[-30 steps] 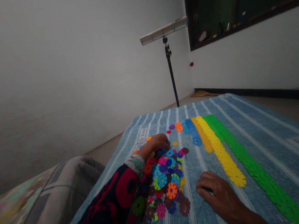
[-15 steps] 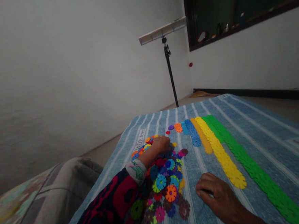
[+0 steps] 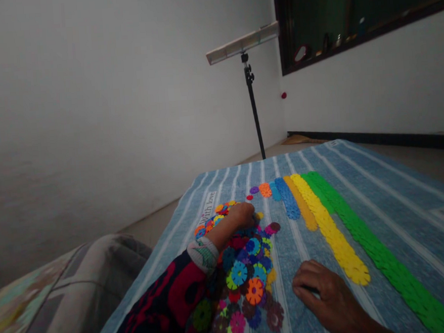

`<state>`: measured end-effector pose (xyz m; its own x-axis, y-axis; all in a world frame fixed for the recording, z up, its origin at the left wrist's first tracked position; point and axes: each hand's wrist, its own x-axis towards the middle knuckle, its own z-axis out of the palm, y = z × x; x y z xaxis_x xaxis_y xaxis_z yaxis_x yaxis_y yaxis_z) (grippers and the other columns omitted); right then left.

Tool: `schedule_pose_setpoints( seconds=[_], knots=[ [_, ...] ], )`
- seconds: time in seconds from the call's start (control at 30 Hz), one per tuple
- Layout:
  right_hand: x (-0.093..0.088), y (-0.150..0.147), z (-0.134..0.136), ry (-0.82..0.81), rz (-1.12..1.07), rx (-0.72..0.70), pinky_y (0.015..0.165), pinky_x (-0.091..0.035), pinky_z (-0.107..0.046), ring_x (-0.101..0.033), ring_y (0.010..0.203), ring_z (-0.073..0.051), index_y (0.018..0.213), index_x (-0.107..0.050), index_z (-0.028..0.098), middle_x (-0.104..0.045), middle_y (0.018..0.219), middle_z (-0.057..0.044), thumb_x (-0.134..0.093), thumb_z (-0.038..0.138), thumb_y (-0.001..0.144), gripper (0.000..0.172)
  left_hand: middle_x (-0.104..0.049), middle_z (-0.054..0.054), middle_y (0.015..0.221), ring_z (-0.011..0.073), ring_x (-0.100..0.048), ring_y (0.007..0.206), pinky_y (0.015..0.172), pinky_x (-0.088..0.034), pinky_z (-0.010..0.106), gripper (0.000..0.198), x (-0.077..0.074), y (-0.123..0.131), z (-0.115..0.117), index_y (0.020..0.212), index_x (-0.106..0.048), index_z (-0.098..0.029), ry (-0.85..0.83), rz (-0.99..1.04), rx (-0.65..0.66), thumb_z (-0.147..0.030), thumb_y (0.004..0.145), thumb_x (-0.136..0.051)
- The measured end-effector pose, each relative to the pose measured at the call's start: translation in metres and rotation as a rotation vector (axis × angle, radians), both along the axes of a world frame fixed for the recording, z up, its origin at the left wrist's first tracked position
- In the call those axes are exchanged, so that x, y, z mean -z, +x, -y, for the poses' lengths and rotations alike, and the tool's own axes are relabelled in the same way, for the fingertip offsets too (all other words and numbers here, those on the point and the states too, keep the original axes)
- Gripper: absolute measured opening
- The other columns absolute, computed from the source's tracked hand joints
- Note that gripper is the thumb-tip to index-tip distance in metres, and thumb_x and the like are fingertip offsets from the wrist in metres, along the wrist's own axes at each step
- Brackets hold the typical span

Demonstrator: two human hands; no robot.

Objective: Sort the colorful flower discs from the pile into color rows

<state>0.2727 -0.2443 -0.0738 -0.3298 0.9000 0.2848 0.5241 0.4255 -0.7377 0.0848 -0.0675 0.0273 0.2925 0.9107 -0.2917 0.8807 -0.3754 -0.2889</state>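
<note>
A heap of small flower-shaped plastic discs [image 3: 244,271] in many colours lies on a blue striped cloth [image 3: 379,186]. My left hand [image 3: 243,214], in a red-patterned dark sleeve, reaches over the heap's far end with its fingers curled down onto the discs; what they grip is hidden. My right hand [image 3: 324,290] rests knuckles-up on the cloth to the right of the heap, fingers bent under. Sorted rows run away to the right: green discs [image 3: 367,237], yellow discs [image 3: 333,229], orange discs [image 3: 303,206] and blue discs [image 3: 287,197].
A few loose purple, red and orange discs [image 3: 259,189] lie beyond the heap. A black stand [image 3: 254,108] holding a long white bar rises behind the cloth. My grey-clad knee [image 3: 90,292] is at the left. White walls and a dark window frame [image 3: 348,10] close the corner.
My left hand has shifted slightly right and nearer across the heap's far end, uncovering discs at its left. My right hand stays in place on the cloth.
</note>
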Motion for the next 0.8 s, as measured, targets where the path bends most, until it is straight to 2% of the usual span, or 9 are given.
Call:
schedule_pose_setpoints(
  seconds=[0.1,0.2,0.3,0.47,0.6,0.8],
  knots=[
    [0.000,0.000,-0.001,0.023,-0.001,-0.009,0.072,-0.043,-0.028,-0.060,0.079,-0.015,0.070,-0.064,0.019,-0.063,0.075,-0.002,-0.052,0.015,0.087,0.021,-0.075,0.013,0.105,0.0273,-0.071,0.094,0.076,-0.055,0.030,0.037,-0.002,-0.004,-0.010,0.107,-0.075,-0.018,-0.006,0.068,-0.030,-0.033,0.074,-0.065],
    [0.003,-0.001,-0.002,0.070,0.006,-0.011,0.071,-0.043,-0.028,-0.060,0.077,-0.015,0.070,-0.064,0.019,-0.064,0.074,-0.002,-0.052,0.013,0.086,0.021,-0.076,0.008,0.102,0.0241,-0.070,0.094,0.076,-0.052,0.026,0.034,-0.002,-0.012,-0.031,0.105,-0.076,-0.021,0.076,0.216,-0.079,-0.030,0.072,-0.068],
    [0.010,-0.001,-0.004,0.142,0.013,-0.014,0.069,-0.044,-0.027,-0.060,0.075,-0.014,0.071,-0.064,0.019,-0.064,0.073,-0.002,-0.051,0.014,0.087,0.021,-0.075,0.008,0.099,0.0230,-0.069,0.095,0.077,-0.050,0.026,0.030,0.002,-0.016,-0.059,0.101,-0.077,-0.019,0.176,0.336,-0.128,-0.028,0.076,-0.064],
    [0.022,0.003,-0.009,0.209,0.041,-0.070,0.069,-0.045,-0.025,-0.061,0.077,-0.014,0.076,-0.065,0.021,-0.065,0.075,-0.001,-0.053,0.013,0.086,0.017,-0.075,0.011,0.104,0.0221,-0.068,0.097,0.079,-0.049,0.025,0.036,0.015,-0.009,-0.096,0.110,-0.074,-0.014,0.241,0.397,-0.178,-0.027,0.079,-0.063],
    [0.029,0.006,-0.013,0.235,0.069,-0.123,0.070,-0.045,-0.023,-0.061,0.077,-0.013,0.079,-0.065,0.022,-0.066,0.076,0.000,-0.054,0.010,0.085,0.017,-0.075,0.011,0.106,0.0217,-0.068,0.097,0.081,-0.049,0.025,0.034,0.026,-0.001,-0.114,0.110,-0.075,-0.015,0.259,0.429,-0.186,-0.025,0.080,-0.062],
    [0.033,0.006,-0.015,0.294,0.077,-0.139,0.070,-0.045,-0.022,-0.061,0.076,-0.012,0.080,-0.065,0.022,-0.065,0.075,0.000,-0.054,0.007,0.083,0.019,-0.075,0.009,0.108,0.0196,-0.067,0.098,0.082,-0.048,0.023,0.037,0.031,0.002,-0.128,0.112,-0.074,-0.016,0.247,0.451,-0.175,-0.022,0.078,-0.063]
  ],
)
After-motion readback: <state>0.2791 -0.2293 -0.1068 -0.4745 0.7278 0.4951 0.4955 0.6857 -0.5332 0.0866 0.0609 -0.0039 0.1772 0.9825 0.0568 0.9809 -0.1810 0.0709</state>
